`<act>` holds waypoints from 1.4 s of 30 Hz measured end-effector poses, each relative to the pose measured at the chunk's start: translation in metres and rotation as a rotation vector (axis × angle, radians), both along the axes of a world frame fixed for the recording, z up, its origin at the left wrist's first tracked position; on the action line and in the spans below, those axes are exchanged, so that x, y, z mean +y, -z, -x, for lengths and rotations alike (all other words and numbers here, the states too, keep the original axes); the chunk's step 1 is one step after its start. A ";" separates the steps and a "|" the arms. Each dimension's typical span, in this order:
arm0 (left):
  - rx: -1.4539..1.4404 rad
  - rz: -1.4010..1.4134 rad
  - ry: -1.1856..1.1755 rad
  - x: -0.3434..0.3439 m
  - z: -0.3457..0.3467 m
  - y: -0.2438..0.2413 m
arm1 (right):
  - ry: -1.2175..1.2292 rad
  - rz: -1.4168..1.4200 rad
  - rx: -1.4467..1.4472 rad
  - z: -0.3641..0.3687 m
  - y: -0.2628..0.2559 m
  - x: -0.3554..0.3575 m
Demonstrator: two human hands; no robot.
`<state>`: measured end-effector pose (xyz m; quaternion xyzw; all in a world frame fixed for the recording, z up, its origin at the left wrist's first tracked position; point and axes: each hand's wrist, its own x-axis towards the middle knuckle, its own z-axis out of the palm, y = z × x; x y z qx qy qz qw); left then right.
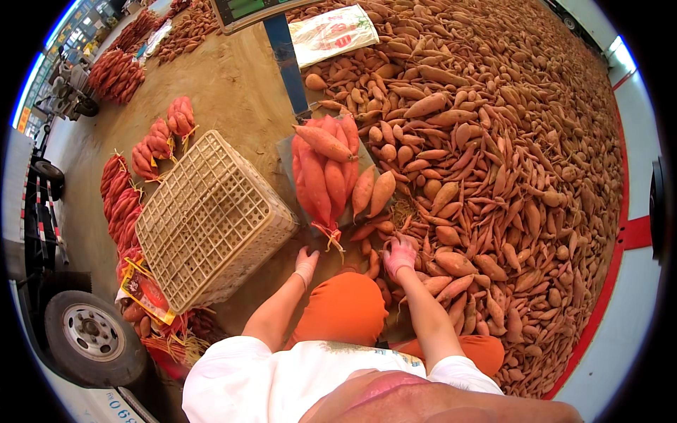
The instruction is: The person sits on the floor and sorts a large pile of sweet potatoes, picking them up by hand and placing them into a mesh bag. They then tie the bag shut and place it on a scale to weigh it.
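My left hand (307,265), in a thin pale pink glove, is over the floor just left of the tied neck of a red mesh bag (317,185). Its fingers are apart, with nothing seen in them. My right hand (400,256), gloved in pink, reaches into the near edge of a large heap of loose sweet potatoes (455,263). Its fingers curl down over some of them; whether they grip one is hidden. The bag is full of sweet potatoes and lies on the platform of a scale (288,153). One loose sweet potato (323,143) rests on top, and two lie beside it.
An upturned beige plastic crate (211,211) stands left of the scale, with filled red mesh bags (121,206) beyond it. The scale's blue post (285,63) carries a display (254,10). A white woven sack (333,34) lies on the heap. A truck wheel (95,338) is at left.
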<state>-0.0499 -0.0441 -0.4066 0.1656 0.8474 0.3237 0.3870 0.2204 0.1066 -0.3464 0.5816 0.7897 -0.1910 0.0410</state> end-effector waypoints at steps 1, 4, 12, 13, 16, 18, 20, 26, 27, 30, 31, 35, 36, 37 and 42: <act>-0.004 0.000 0.043 -0.012 0.001 0.003 | -0.034 -0.060 -0.005 -0.007 -0.001 -0.014; 0.045 0.040 0.106 -0.047 0.009 0.015 | -0.224 -0.180 0.025 -0.019 -0.013 -0.050; 0.060 0.207 0.119 -0.059 -0.004 -0.001 | -0.368 -0.104 -0.167 -0.062 0.010 -0.106; 0.068 0.211 0.123 -0.060 -0.006 -0.003 | -0.366 -0.057 -0.185 -0.060 0.009 -0.107; 0.199 0.162 0.143 -0.062 -0.011 -0.007 | -0.370 0.044 -0.226 -0.055 0.000 -0.106; 0.045 0.087 0.135 -0.059 -0.007 -0.009 | -0.382 0.061 -0.239 -0.049 -0.012 -0.100; -0.018 0.012 0.117 -0.059 -0.005 -0.007 | -0.237 0.155 -0.218 -0.039 -0.020 -0.092; -0.130 -0.008 0.073 -0.041 -0.016 -0.030 | -0.066 0.238 -0.059 -0.054 -0.017 -0.083; -0.253 -0.056 -0.034 -0.059 -0.003 -0.015 | -0.018 0.281 0.143 -0.041 -0.024 -0.080; -0.382 -0.066 -0.083 -0.065 -0.010 -0.003 | 0.069 0.209 0.293 -0.027 -0.020 -0.067; -0.243 -0.160 -0.018 -0.077 -0.007 0.011 | 0.095 0.336 0.323 -0.004 -0.049 -0.057; -0.440 -0.206 -0.116 -0.091 -0.008 0.048 | 0.174 0.493 0.283 0.023 -0.039 -0.018; -0.516 -0.185 -0.134 -0.089 -0.008 0.048 | 0.168 0.496 0.332 0.023 -0.030 -0.011; -0.544 -0.207 -0.144 -0.093 -0.001 0.058 | 0.142 0.500 0.391 0.029 -0.022 -0.007; -0.659 -0.275 -0.135 -0.108 0.024 0.088 | 0.405 0.781 0.761 0.069 0.018 0.015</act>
